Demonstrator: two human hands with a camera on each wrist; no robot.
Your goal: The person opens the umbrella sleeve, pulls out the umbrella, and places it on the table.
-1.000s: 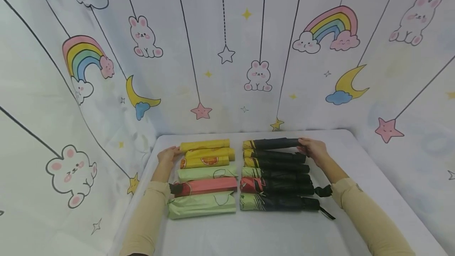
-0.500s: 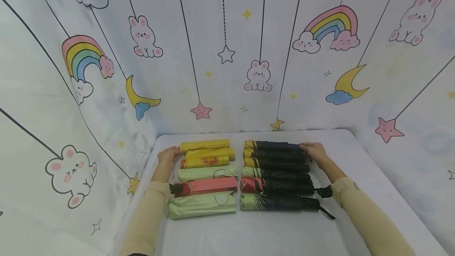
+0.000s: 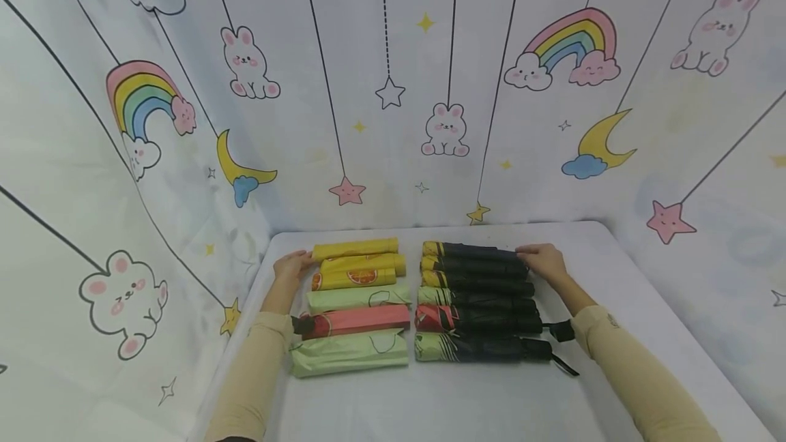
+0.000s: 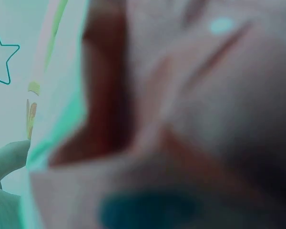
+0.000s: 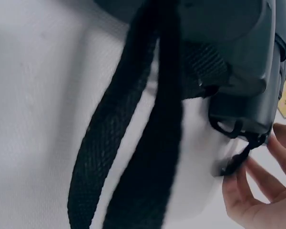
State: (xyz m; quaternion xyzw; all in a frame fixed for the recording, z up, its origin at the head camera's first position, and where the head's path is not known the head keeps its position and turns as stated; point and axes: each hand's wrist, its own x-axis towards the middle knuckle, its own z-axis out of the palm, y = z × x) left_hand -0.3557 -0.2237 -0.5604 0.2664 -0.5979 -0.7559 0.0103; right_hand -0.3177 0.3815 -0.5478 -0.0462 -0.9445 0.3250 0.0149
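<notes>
Two columns of folded umbrellas lie crosswise on the white table. At the back left, my left hand (image 3: 291,264) touches the left end of a slim yellow umbrella bundle (image 3: 356,248). A blurred sleeve fills most of the left wrist view, with part of the hand (image 4: 7,191) at its edge. My right hand (image 3: 543,261) rests at the handle end of the rearmost black umbrella (image 3: 473,250), which has a yellow tip. In the right wrist view, loosely bent fingers of that hand (image 5: 267,200) touch the end of a dark handle (image 5: 243,107) beside a short cord.
Nearer on the left lie orange-print yellow (image 3: 381,277), pale green (image 3: 350,353) and red (image 3: 362,320) bundles. Several black umbrellas (image 3: 491,348) line the right column; a wrist strap (image 3: 566,366) sticks out. A patterned curtain (image 3: 295,101) closes the back and sides of the white table (image 3: 467,401).
The right hand has lowered the rearmost black umbrella slightly toward the others, so it lies against its neighbour, and its grip has loosened. The left hand has stayed almost still.
</notes>
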